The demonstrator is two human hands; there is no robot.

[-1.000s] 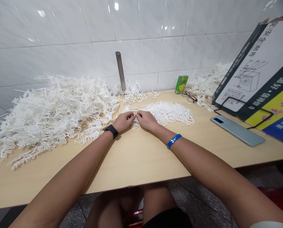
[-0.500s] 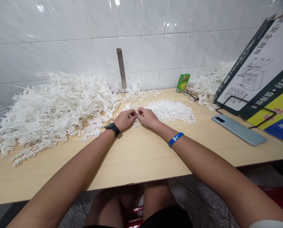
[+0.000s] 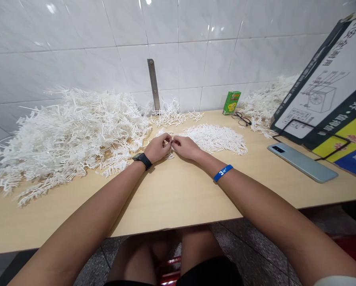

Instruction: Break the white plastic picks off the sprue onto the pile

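Note:
My left hand (image 3: 158, 147), with a black watch on its wrist, is closed in a pinch at the middle of the table. Thumb and forefinger of my right hand (image 3: 186, 147) pinch close against the left fingertips. Whatever lies between them is too small to make out. Under and behind the hands are loose white plastic bits. A large heap of branched white plastic pieces (image 3: 85, 127) lies to the left, and a flat spread of short white pieces (image 3: 215, 138) lies just right of my right hand.
A metal strip (image 3: 154, 85) stands upright by the tiled wall, beside a small white clump (image 3: 172, 115). On the right are a green carton (image 3: 231, 103), eyeglasses (image 3: 241, 118), another white heap (image 3: 265, 105), a phone (image 3: 303, 162) and a large printed box (image 3: 321, 95).
Both hands stay pinched together at nearly the same spot, with only slight finger movement. The view has shifted very slightly. The heaps look the same.

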